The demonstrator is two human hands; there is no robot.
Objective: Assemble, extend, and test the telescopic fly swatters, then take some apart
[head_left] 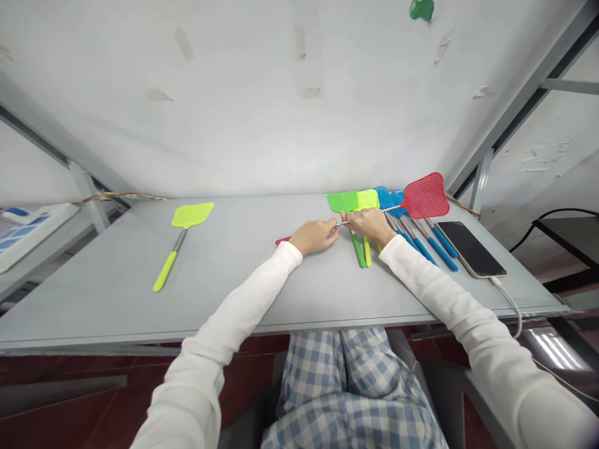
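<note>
A red fly swatter with a thin metal shaft is held level between both hands above the grey table. My left hand is closed around its handle end, and a bit of red grip sticks out past the palm. Farther along the shaft, my right hand pinches the metal, with the mesh head beyond it to the right. Beneath and behind my right hand lie a green fly swatter, a yellow-green one and several blue ones, partly hidden by the hand and sleeve.
A single yellow-green fly swatter lies at the left of the grey table. On the right, a phone with a white cable rests beside the blue handles. A white wall and metal frame posts bound the table. A power strip is at far left.
</note>
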